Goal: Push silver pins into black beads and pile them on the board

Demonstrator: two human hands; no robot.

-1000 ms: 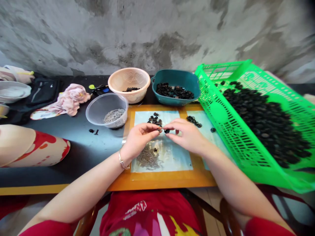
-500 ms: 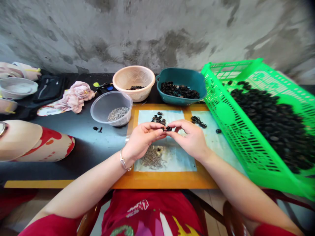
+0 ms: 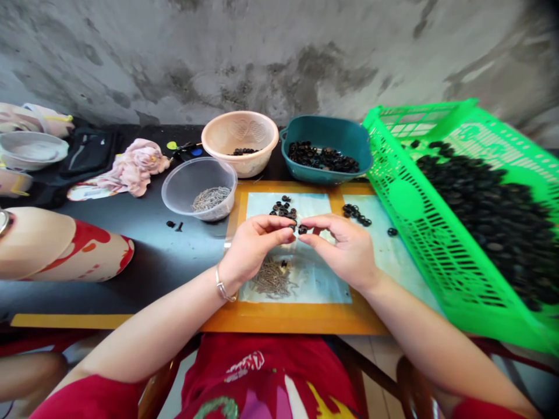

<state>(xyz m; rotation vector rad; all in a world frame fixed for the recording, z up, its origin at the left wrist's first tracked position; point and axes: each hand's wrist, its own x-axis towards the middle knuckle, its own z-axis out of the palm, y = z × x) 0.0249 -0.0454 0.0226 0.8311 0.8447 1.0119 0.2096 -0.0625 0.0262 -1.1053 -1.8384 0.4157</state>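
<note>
— Starting at the near side?

— Seeing a heap of thin metal pins lying on the pale sheet, nearer the body than the fingertips of either hand.

— And gripping what with the left hand?

— Pinching a small black piece between closed thumb and fingers, right at the tips.

— Doing the same on the other side?

— Yes, closing thumb and forefinger of the right hand on a round black piece, showing an open space behind the tips. Holding both pieces very close together, above the sheet.

— Looking just past the fingertips?

— Finding a loose cluster of black pieces there, and noticing a short row beyond the right hand, with a single disc lying farther right.

— Going farther over the tabletop?

— Spotting more pins in the clear bowl beyond the left hand, then black pieces in the peach bowl and teal basin. Seeing many more filling the green basket on the right.
</note>
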